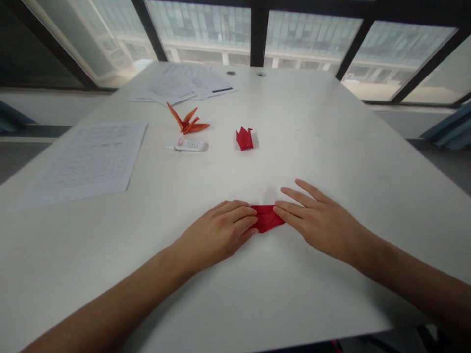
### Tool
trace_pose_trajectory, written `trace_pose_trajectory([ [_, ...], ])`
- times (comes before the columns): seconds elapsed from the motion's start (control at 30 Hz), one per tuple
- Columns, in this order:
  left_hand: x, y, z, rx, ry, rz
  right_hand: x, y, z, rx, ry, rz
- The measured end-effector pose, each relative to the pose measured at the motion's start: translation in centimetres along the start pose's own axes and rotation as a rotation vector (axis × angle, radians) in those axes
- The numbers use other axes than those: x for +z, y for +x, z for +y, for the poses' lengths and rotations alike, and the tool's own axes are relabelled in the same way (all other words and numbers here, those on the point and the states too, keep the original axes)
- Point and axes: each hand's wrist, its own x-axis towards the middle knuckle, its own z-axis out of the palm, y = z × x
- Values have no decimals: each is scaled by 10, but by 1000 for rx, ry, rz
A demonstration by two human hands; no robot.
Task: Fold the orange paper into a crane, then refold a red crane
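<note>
A piece of folded red paper lies on the white table in front of me, its top edge straight and its lower edge running to a blunt point. My left hand holds its left end, the fingers together and covering that end. On the right end rest the fingertips of my right hand, with the fingers stretched out and partly spread. Farther back stands a small red origami bird. To its left is an orange origami crane with long pointed wings.
A white glue or correction-fluid tube lies below the orange crane. One printed sheet is at the left, and several papers overlap at the far end. Windows with a dark frame stand behind the table.
</note>
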Motion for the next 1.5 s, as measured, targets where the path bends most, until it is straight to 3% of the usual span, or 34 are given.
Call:
trace_pose_trajectory([
  [0.13,-3,3,1,-24,-34,-66,-3,9,-9,15,50,89],
  [0.23,-4,4,0,-15,-50,-83,1,15,-21,8,208,193],
  [0.6,6,-1,-2,-26,-16,3,30,19,-37,166,462,333],
  [0.8,9,1,1,-169,-117,38,29,25,-37,319,586,254],
  [0.93,10,2,3,-210,-144,25,27,29,-34,336,616,199],
  [1.23,11,7,3,-239,-152,18,24,33,-36,478,673,201],
  [1.5,11,13,4,-200,-22,-20,26,33,-36,473,644,214],
])
